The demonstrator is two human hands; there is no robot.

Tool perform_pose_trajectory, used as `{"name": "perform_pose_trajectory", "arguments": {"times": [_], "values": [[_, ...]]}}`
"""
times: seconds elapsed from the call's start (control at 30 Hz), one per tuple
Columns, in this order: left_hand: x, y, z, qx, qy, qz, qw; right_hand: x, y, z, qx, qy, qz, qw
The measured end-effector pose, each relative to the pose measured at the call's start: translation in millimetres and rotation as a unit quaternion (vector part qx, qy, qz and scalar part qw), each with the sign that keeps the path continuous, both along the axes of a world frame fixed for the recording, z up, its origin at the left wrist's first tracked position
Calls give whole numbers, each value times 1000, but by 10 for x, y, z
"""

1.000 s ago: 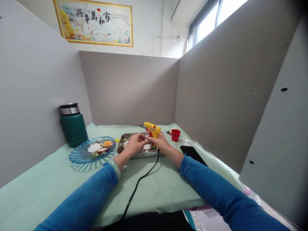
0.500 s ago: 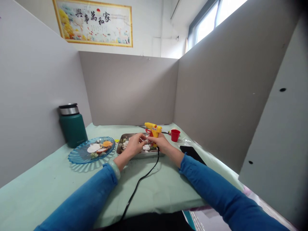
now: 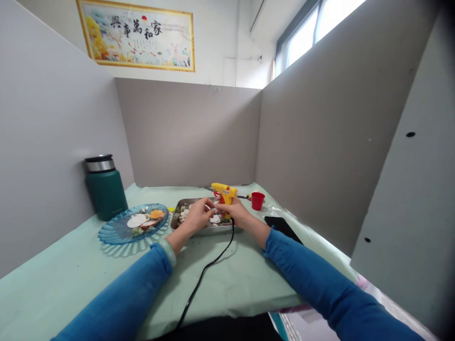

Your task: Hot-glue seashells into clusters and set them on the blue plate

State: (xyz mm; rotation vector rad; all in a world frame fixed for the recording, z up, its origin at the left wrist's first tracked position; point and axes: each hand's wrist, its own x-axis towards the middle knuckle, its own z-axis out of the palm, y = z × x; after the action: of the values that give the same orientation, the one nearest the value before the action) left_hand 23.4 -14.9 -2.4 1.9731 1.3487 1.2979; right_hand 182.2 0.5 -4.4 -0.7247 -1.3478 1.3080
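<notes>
My right hand (image 3: 236, 211) is wrapped round the grip of a yellow glue gun (image 3: 224, 190) with a red trigger. The gun's nozzle points left, and its black cord (image 3: 204, 270) runs down across the table toward me. Close beside it, my left hand (image 3: 199, 214) is closed in a pinch, fingertips almost meeting my right hand's; whatever is between them is too small to make out. Both hands are above a metal tray (image 3: 202, 232) that holds shells and stone-like pieces. A white shell (image 3: 215, 219) shows between the hands.
On the left, a blue glass plate (image 3: 110, 231) carries several shells, with a green bottle (image 3: 106, 194) behind it. To the right are a red cup (image 3: 258, 201) and a flat black object (image 3: 282, 228). Grey partitions (image 3: 188, 132) enclose the table (image 3: 245, 274) on three sides.
The whole view has shifted very slightly. Both hands and the glue gun keep nearly the same position over the tray.
</notes>
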Motion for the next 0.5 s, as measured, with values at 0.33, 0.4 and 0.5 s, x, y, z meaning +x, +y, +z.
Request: {"name": "perform_pose_trajectory", "arguments": {"times": [0.33,0.4,0.5], "values": [[-34,99,-46,-96,-181,-106,973,8,16,-25,36,-7,-7,999],[-38,108,-46,-90,-187,-99,973,6,5,-20,41,-16,-13,999],[-42,136,-60,-75,-186,-93,975,1,0,-14,23,-2,-27,999]]}}
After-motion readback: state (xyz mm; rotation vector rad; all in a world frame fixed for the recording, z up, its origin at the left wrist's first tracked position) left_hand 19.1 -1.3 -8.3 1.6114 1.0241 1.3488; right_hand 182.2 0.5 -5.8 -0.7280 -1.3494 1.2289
